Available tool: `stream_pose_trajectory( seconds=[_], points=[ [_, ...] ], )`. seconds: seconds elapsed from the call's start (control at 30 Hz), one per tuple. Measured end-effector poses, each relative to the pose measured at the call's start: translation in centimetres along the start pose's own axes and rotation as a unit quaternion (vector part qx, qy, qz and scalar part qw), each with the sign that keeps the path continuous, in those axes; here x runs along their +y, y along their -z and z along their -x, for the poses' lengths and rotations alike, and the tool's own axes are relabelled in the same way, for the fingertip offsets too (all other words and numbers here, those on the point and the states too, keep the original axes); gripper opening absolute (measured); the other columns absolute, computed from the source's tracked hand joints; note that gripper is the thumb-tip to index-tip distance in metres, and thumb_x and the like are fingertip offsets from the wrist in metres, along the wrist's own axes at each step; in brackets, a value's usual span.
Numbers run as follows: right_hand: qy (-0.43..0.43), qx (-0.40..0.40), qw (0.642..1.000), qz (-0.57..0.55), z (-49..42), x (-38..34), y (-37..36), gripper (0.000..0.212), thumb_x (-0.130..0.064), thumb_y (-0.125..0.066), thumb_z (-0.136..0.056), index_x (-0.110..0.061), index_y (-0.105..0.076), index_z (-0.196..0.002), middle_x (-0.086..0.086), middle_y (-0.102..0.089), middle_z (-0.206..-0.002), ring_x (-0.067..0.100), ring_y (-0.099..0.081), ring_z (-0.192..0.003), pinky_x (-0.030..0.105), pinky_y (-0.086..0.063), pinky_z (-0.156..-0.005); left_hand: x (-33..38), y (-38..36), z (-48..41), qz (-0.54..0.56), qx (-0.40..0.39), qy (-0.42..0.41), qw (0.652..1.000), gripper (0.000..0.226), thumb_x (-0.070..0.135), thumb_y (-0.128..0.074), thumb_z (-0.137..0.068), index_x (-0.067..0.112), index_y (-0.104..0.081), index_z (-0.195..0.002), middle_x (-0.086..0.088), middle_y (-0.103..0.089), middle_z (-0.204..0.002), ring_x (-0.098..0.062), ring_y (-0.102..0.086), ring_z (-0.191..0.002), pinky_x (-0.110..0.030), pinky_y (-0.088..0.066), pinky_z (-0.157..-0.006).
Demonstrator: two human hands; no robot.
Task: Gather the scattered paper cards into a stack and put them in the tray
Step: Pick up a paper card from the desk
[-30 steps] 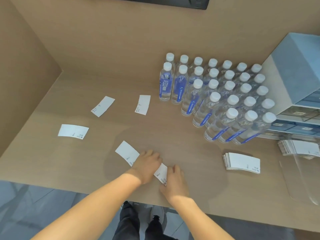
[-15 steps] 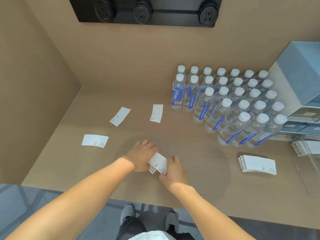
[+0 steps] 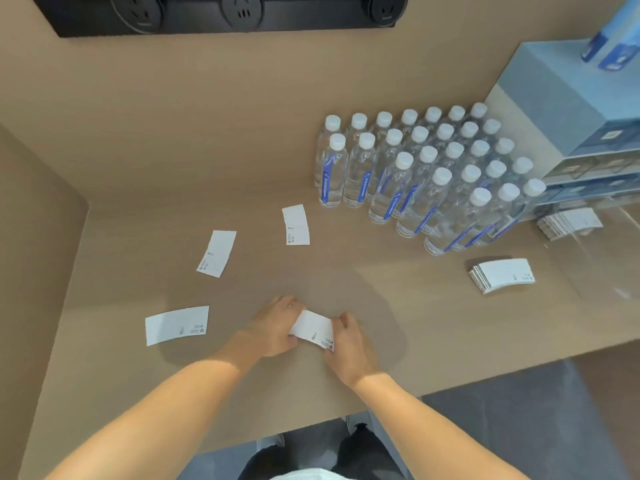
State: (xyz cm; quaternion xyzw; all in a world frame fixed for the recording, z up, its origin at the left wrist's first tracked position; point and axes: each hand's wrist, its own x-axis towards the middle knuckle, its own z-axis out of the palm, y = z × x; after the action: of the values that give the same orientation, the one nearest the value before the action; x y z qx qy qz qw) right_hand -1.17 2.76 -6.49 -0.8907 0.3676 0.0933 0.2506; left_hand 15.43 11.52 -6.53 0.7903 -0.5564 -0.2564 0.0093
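A small stack of white paper cards (image 3: 313, 329) is held between both hands near the table's front edge. My left hand (image 3: 275, 329) grips its left end and my right hand (image 3: 348, 341) its right end. Three single cards lie loose on the wooden table: one at the left (image 3: 176, 325), one further back (image 3: 217, 253), and one near the bottles (image 3: 295, 224). A thicker stack of cards (image 3: 502, 275) lies at the right. The clear tray (image 3: 602, 258) at the far right holds another card stack (image 3: 569, 223).
Several rows of water bottles (image 3: 426, 171) stand at the back right. A blue-grey drawer unit (image 3: 568, 109) stands behind them. A wall panel with power sockets (image 3: 225, 12) is at the top. A side wall closes off the left.
The two cards that lay apart under my hands have been pulled together into one small stack held between both hands. The camera view has shifted.
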Motion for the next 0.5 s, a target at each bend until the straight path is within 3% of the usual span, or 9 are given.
stream_pose_trajectory(
  seconds=[0.17,0.33,0.5],
  points=[
    [-0.018,0.015,0.998,-0.056,-0.2,0.6,-1.6,0.036,-0.016,-0.059,-0.079,-0.006,-0.052,-0.113,0.009,-0.044,-0.118,0.027,-0.045,-0.109,0.035,-0.048,-0.082,-1.5,-1.6,-0.8,0.055,0.035,-0.033,0.997,0.045,0.015,-0.062,-0.076,0.013,-0.054,-0.120,-0.003,-0.045,-0.122,-0.024,-0.037,-0.118,-0.032,-0.044,-0.097],
    [-0.018,0.000,0.995,-0.097,-0.3,0.7,-1.3,0.029,-0.006,-0.057,-0.080,-0.004,-0.056,-0.109,0.011,-0.045,-0.116,0.032,-0.054,-0.103,0.039,-0.050,-0.087,-2.1,-0.8,-1.2,0.060,0.003,-0.040,0.997,0.032,0.018,-0.067,-0.073,0.013,-0.060,-0.103,-0.006,-0.048,-0.114,-0.024,-0.046,-0.114,-0.033,-0.046,-0.093],
    [0.031,-0.045,0.998,-0.025,-2.3,1.1,0.4,0.049,-0.004,-0.060,-0.075,-0.009,-0.054,-0.123,0.012,-0.043,-0.128,0.031,-0.049,-0.116,0.040,-0.050,-0.094,-1.6,-1.7,-0.3,0.062,0.030,-0.001,0.998,0.039,0.030,-0.071,-0.069,0.013,-0.059,-0.101,-0.004,-0.047,-0.113,-0.020,-0.039,-0.116,-0.030,-0.047,-0.085]
  ],
)
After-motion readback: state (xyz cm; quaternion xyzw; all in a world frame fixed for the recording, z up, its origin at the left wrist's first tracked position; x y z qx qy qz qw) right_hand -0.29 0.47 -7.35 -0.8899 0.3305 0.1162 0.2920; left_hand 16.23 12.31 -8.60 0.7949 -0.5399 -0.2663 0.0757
